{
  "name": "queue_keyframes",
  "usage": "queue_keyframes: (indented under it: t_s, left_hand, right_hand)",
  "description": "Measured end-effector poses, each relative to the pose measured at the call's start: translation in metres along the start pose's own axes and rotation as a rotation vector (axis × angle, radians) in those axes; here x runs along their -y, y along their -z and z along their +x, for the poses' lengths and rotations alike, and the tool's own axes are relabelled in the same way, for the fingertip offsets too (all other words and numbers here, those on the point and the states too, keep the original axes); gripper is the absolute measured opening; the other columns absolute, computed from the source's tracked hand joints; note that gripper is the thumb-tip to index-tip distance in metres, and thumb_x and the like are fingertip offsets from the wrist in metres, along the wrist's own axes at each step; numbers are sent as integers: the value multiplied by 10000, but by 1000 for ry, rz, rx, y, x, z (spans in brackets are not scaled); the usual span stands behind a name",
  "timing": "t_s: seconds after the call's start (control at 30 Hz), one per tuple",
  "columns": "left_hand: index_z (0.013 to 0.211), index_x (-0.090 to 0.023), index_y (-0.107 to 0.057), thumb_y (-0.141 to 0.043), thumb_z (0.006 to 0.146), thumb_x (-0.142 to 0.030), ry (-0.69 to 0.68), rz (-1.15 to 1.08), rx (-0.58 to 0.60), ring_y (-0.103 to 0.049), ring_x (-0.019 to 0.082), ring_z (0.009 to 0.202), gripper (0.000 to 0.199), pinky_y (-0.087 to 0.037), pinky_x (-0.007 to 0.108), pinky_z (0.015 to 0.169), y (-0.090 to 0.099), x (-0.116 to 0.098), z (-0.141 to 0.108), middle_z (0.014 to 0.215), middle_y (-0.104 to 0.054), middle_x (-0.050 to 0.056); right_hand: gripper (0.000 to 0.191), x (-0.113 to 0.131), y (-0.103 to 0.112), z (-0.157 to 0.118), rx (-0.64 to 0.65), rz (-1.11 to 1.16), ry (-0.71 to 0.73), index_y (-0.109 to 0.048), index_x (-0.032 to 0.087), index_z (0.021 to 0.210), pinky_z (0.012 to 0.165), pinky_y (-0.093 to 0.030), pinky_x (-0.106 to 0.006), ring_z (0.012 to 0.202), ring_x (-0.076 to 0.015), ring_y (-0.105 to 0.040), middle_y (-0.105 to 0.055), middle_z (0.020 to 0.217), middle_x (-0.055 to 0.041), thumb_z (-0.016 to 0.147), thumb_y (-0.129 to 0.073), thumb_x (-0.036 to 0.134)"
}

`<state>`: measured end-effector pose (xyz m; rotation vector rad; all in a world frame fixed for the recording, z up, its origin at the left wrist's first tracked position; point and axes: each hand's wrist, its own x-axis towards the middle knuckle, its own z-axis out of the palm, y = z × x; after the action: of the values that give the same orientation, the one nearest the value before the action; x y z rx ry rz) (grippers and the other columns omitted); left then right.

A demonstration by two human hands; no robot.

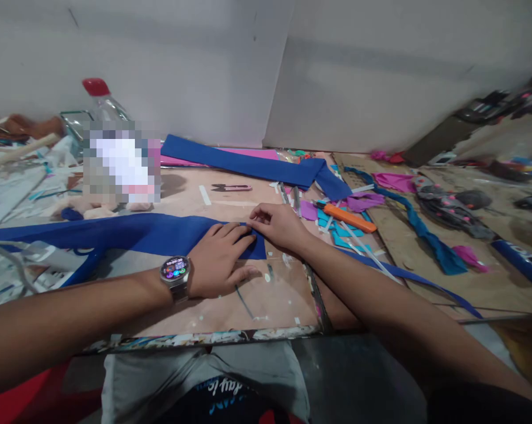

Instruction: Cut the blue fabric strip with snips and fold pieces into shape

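A long blue fabric strip [137,231] runs across the table from the left edge to its cut end under my hands. My left hand [219,259] lies flat on it near that end, fingers spread, with a watch on the wrist. Just beyond those fingertips, my right hand [278,225] is curled, thumb and forefinger pinching the strip's far edge. A second blue fabric strip [248,168], folded over at its right end, lies farther back. Between the two strips rest small thread snips [231,188].
An orange utility knife [349,218] lies among coloured scraps on the right. A clear bottle with a red cap [96,87] stands back left, partly pixelated. A teal fabric strip [413,221] crosses the cardboard [495,288]. The wall [195,70] bounds the back.
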<state>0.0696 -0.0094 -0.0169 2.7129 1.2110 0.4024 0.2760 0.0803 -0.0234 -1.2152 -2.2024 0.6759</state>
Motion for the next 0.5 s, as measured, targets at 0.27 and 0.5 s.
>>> queue_keyframes:
  t_s: [0.27, 0.5]
  left_hand:
    - [1506, -190, -534, -400, 1017, -648, 24, -28, 19, -422, 364, 1476, 683, -364, 576, 1170, -1, 4, -2, 1624, -462, 146]
    - [1516, -197, -536, -373, 1006, -686, 41, -32, 21, -400, 385, 1486, 725, -362, 591, 1170, -2, 4, -2, 1625, -452, 167]
  right_hand:
    - [219, -3, 9, 0, 56, 281, -116, -700, 169, 1021, 624, -476, -241, 625, -127, -600, -704, 746, -9, 858, -556, 148]
    - [181, -10, 9, -1, 140, 157, 12, -735, 183, 1017, 602, -461, -249, 637, -132, -603, -695, 753, -3, 862, -676, 257]
